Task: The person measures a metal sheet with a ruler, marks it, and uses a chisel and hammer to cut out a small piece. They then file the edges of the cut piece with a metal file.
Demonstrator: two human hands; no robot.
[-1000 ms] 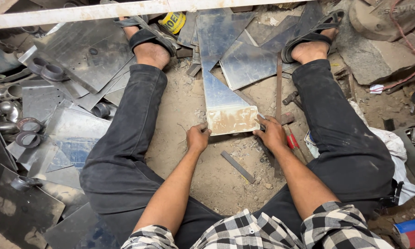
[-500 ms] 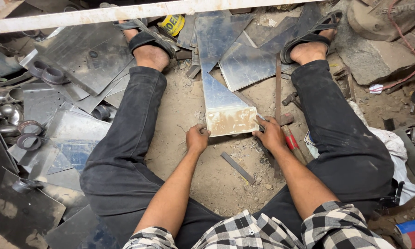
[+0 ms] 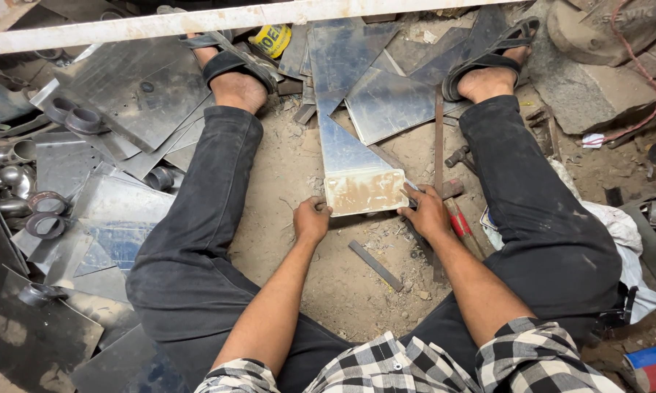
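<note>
On the sandy floor (image 3: 328,291) between the outstretched legs, a long metal strip (image 3: 350,156) runs toward 12 o'clock, its near corners pinched by the left hand (image 3: 311,220) and right hand (image 3: 426,213), bare sand at 6 o'clock holding only a flat bar (image 3: 375,265), sheet metal (image 3: 117,102) crowding 9 o'clock.

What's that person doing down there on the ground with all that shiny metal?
A person sits on the sandy ground with legs spread apart. Both hands grip the near end of a long metal strip lying between the legs: the left hand at its left corner, the right hand at its right corner. A small flat metal bar lies in the dirt just in front of the hands. More metal sheets and short pipe rings are piled to the left.
</note>
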